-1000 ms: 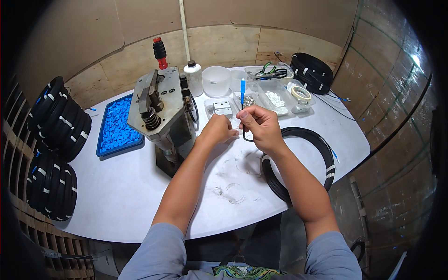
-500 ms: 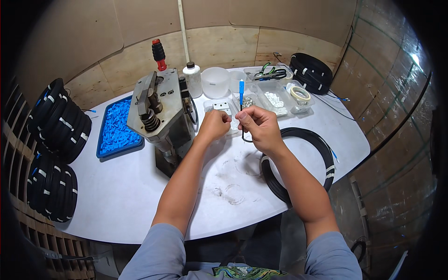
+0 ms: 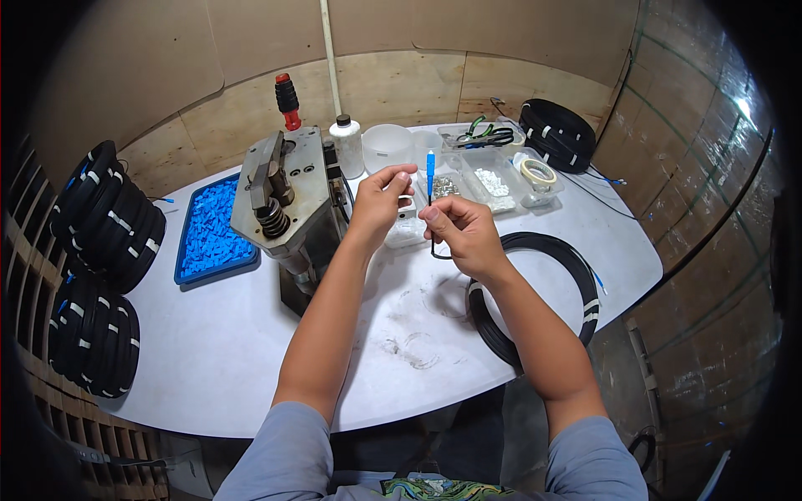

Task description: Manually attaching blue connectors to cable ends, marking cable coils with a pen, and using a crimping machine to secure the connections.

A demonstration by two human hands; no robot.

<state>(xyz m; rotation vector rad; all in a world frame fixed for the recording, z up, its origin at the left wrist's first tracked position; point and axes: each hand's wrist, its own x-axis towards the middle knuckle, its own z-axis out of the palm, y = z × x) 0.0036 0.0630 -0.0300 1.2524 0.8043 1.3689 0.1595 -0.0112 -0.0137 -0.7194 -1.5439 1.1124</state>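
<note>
— Whose hands, and on what?

— Two hands of one person, center frame. The right hand [image 3: 468, 238] has thumb and fingers clamped on one black cable [image 3: 433, 250], its single blue connector [image 3: 430, 174] pointing up. The left hand [image 3: 378, 207] hangs just beside it, thumb and forefinger near each other; whether they pinch anything, I cannot tell.

— The count on the counter [image 3: 251, 359]?

— One metal press [image 3: 311, 175] left of center, one blue tray [image 3: 219, 273] of blue pieces beyond counting, one bottle [image 3: 347, 150] and two tubs [image 3: 388, 150] at upper center, one tape roll [image 3: 542, 180] at upper right.

— Hard to see?

— The right forearm crosses one cable coil [image 3: 584, 280]; the left hand covers part of a clear box [image 3: 405, 234]; stacked coils [image 3: 109, 209] at far left overlap too closely to number.
</note>
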